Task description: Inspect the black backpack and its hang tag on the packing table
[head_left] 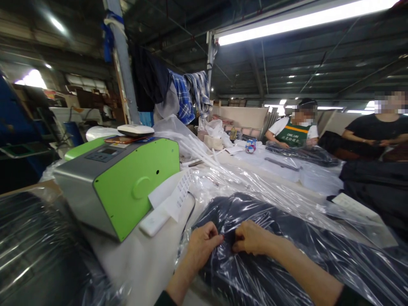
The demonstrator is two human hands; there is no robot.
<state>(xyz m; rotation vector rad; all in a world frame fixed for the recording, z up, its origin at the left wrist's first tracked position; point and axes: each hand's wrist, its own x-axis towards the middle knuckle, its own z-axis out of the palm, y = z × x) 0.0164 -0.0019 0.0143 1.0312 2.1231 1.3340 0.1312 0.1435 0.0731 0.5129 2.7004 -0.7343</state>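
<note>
Both forearms run off-frame; left hand (204,243) and right hand (251,238) pinch the bagged dark garment (255,272), fingertips hidden.

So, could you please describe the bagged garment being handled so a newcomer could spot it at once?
Start at the green and grey machine on the white table. Just right of it lies a dark navy garment in clear plastic, with the left hand and right hand pinching its near edge. Other dark bagged garments lie around; only this one is being handled.
</note>
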